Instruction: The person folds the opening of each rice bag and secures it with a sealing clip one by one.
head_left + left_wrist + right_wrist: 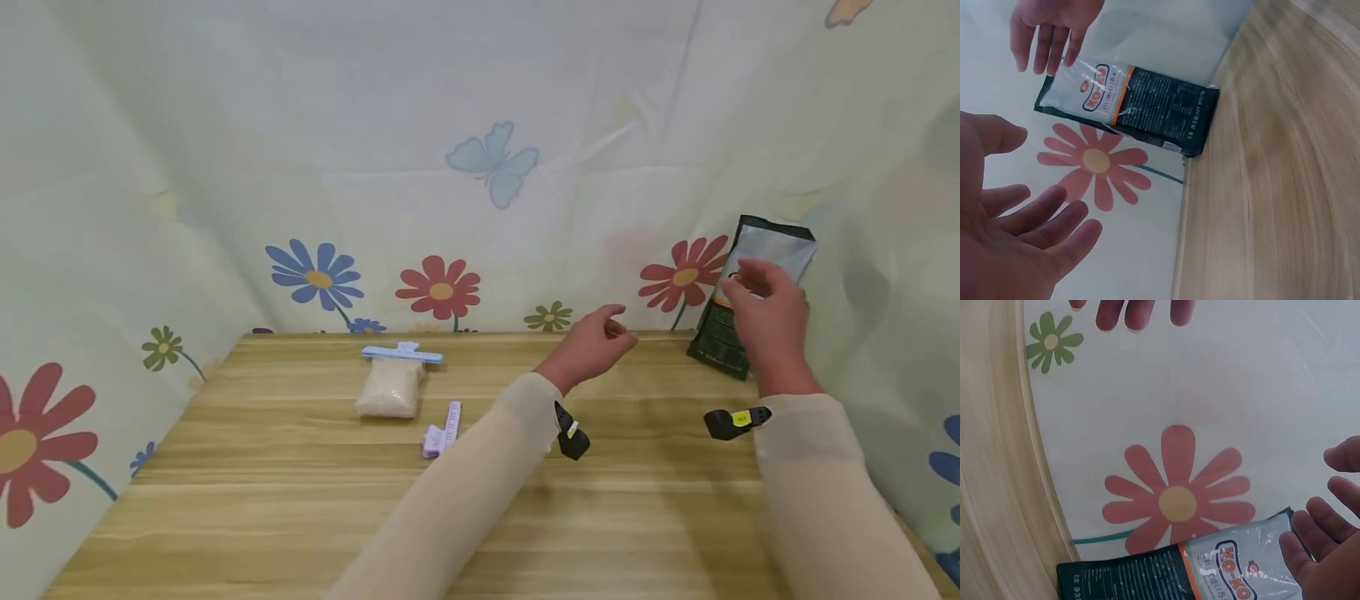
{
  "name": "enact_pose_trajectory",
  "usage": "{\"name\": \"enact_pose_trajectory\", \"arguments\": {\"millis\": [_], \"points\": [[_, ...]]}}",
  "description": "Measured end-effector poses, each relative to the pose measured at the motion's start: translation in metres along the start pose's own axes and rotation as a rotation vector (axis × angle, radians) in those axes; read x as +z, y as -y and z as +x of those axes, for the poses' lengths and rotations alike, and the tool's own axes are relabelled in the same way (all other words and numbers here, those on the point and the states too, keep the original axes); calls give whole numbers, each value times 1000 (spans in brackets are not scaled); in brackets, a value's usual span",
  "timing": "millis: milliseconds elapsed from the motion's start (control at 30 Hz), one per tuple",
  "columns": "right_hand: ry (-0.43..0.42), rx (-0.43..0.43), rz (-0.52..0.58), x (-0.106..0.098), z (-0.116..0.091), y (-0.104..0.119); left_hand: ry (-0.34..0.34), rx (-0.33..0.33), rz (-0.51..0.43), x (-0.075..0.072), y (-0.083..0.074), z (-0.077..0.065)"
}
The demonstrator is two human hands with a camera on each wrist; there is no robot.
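Observation:
A dark green and silver packet (726, 333) with an orange stripe leans against the curtain at the table's back right. My right hand (772, 321) is in front of its upper part, fingers loosely bent and holding nothing. In the right wrist view its fingers (1322, 534) overlap the packet's (1229, 569) top end; whether they touch it I cannot tell. Left of the packet, my left hand (588, 346) hovers above the table with relaxed, spread fingers (1041, 225) and nothing in them. The packet (1147, 109) shows whole in the left wrist view apart from its top edge.
On the left part of the wooden table (262, 467) lies a clear bag of white grains (392, 387), with a blue sealing clip (402, 354) across its top. A lilac clip (442, 433) lies nearer me. A flowered curtain (360, 108) surrounds the table.

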State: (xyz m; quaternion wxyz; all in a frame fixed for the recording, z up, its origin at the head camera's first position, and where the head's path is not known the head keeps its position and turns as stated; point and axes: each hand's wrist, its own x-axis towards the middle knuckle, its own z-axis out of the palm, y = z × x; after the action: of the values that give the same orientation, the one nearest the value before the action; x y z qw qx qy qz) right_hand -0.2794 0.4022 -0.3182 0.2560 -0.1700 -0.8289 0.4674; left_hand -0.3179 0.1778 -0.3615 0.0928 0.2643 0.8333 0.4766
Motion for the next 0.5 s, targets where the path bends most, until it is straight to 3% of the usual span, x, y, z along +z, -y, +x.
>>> {"name": "enact_pose_trajectory", "arguments": {"millis": [233,500], "points": [[-69,42,-8,-12,12,-6,5,10,15,7,-11,9],[-82,74,7,-27,23,-11,19,18,-17,14,-19,19]]}}
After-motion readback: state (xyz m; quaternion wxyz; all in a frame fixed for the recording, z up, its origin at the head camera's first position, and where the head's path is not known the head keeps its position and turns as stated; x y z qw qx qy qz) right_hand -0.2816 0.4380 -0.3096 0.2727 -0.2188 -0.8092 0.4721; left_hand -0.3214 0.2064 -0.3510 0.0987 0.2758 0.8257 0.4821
